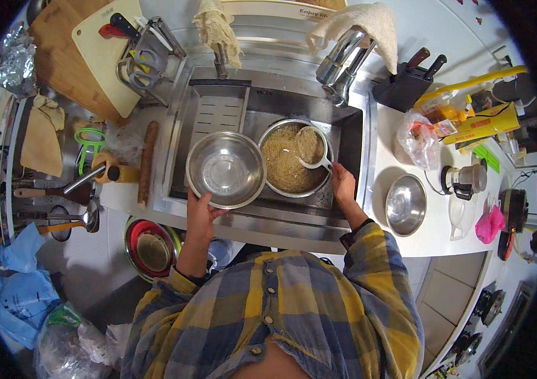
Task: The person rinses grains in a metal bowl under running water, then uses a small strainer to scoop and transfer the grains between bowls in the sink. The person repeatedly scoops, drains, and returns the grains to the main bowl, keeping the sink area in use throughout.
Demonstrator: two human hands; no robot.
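My left hand [203,211] grips the rim of an empty stainless steel bowl [227,169], held tilted over the left part of the sink [259,220]. With my right hand [343,182] I hold the handle of a white strainer or scoop [318,163]. Its cup is heaped with wet brown grains [307,142] and rests within a second steel bowl [297,192] in the sink basin. More of the grains, perhaps rice, fill that bowl. The two bowls nearly touch or overlap in view.
A chrome faucet [337,71] draped with a cloth stands behind the basin. On the right counter are another steel bowl [406,204], a knife block [403,87] and a plastic bag [417,142]. Cutting boards [102,61] and a brown rod [147,163] lie left of the sink.
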